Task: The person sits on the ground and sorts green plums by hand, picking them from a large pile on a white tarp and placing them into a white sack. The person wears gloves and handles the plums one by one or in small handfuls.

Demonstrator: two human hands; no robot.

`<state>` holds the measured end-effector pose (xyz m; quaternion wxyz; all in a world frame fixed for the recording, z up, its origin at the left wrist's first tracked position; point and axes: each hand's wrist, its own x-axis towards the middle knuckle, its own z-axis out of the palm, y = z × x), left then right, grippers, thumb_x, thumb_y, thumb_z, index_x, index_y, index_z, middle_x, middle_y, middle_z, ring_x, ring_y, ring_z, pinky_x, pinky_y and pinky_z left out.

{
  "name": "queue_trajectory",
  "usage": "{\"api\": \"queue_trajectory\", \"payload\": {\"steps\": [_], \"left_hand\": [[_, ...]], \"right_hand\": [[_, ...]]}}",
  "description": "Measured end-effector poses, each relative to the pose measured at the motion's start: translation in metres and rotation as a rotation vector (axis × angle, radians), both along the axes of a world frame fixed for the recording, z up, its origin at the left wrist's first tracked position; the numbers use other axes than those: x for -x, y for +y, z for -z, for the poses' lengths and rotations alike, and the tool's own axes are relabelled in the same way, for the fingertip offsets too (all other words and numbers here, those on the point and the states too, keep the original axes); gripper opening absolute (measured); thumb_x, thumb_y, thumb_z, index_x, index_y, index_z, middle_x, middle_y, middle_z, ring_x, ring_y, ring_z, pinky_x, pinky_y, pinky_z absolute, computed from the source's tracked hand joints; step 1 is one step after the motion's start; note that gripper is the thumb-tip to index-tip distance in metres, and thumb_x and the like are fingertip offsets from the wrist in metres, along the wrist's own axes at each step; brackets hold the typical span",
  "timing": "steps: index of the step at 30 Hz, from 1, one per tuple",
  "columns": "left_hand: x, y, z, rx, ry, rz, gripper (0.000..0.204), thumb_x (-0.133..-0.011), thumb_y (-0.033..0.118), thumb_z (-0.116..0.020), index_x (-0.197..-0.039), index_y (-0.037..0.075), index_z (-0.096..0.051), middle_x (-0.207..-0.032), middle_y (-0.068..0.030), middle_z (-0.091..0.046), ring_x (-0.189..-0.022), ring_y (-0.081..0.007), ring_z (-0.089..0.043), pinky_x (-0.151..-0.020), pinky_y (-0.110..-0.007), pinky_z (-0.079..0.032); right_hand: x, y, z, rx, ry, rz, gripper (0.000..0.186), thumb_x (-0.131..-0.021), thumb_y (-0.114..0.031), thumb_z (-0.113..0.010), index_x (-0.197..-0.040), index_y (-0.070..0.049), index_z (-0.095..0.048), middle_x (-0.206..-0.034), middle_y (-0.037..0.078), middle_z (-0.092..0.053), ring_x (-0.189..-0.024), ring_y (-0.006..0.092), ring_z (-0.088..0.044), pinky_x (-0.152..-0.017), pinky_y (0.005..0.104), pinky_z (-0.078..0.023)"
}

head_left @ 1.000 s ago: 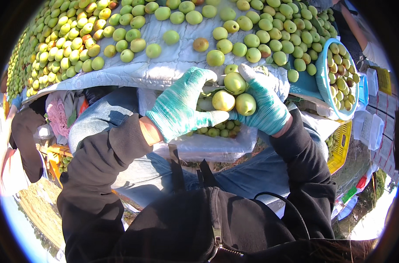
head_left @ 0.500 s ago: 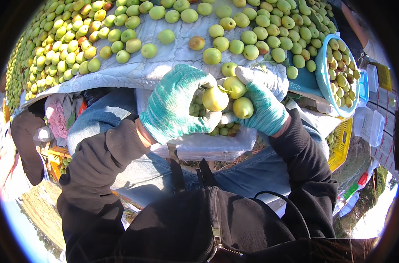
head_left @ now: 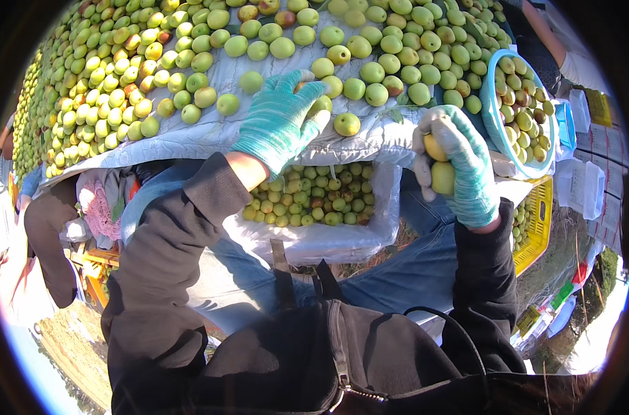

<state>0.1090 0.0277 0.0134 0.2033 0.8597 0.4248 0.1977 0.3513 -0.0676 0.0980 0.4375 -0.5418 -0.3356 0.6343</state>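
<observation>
Both my hands wear green knit gloves with pale fingertips. My left hand (head_left: 276, 124) reaches over the near edge of the quilted cloth, its fingers and thumb curled round a green jujube (head_left: 320, 105); part of a browner fruit shows under the fingertips. To the right, my right hand (head_left: 466, 162) is closed on two jujubes, a yellowish one (head_left: 435, 147) above a greener one (head_left: 442, 178). A single jujube (head_left: 347, 124) lies on the cloth between the hands. Below them, a plastic-lined box (head_left: 390, 207) in front of my lap holds many smaller-looking jujubes.
Jujubes cover much of the pale quilted cloth (head_left: 221, 128). A light-blue basket (head_left: 494, 90) full of browner fruit stands at the right, above a yellow crate (head_left: 541, 221). Other people's arms (head_left: 546, 34) show at the far right, and clothing lies at the left.
My hands have moved apart. The left went up to the fruit on the cloth; the fruit it held before is out of sight. My right hand moved right, keeping two jujubes.
</observation>
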Motion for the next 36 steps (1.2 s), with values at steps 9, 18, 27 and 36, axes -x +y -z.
{"api": "queue_trajectory", "payload": {"steps": [9,18,27,36], "left_hand": [[-0.017,0.034,0.012,-0.019,0.402,0.309,0.058,-0.077,0.032,-0.072,-0.130,0.022,-0.052,-0.137,-0.0132,-0.044,-0.112,-0.0339,-0.053,-0.090,-0.044,-0.049],[-0.019,0.036,0.009,0.176,0.382,0.169,0.050,-0.077,0.040,-0.069,-0.117,0.014,-0.057,-0.123,-0.0149,-0.051,-0.102,-0.0340,-0.059,-0.085,-0.042,-0.051],[-0.044,0.004,-0.012,0.228,0.562,0.410,0.040,-0.085,0.032,-0.059,-0.124,0.024,-0.056,-0.115,-0.0124,-0.057,-0.099,-0.0336,-0.063,-0.082,-0.043,-0.053],[0.000,0.010,-0.002,0.837,-0.124,0.150,0.051,-0.082,0.027,-0.064,-0.130,0.015,-0.049,-0.113,-0.0131,-0.056,-0.090,-0.0281,-0.062,-0.067,-0.037,-0.053]], "right_hand": [[-0.348,-0.192,0.058,-0.151,-1.781,0.683,0.029,-0.094,-0.029,-0.058,-0.107,-0.003,-0.058,-0.096,0.009,-0.066,-0.084,0.0166,-0.062,-0.078,0.0296,-0.050],[-0.281,-0.141,0.047,-0.011,-1.536,0.107,0.023,-0.093,-0.022,-0.058,-0.102,-0.002,-0.064,-0.088,0.011,-0.068,-0.076,0.0228,-0.063,-0.072,0.0334,-0.049],[0.017,0.090,0.068,-0.609,-1.569,-0.546,0.031,-0.087,-0.021,-0.060,-0.117,-0.013,-0.059,-0.116,0.014,-0.055,-0.108,0.0328,-0.055,-0.084,0.0397,-0.051],[0.040,0.107,0.102,-0.244,-1.450,-0.454,0.052,-0.070,-0.027,-0.078,-0.118,-0.014,-0.061,-0.124,0.020,-0.046,-0.110,0.0395,-0.050,-0.095,0.0426,-0.045]]}}
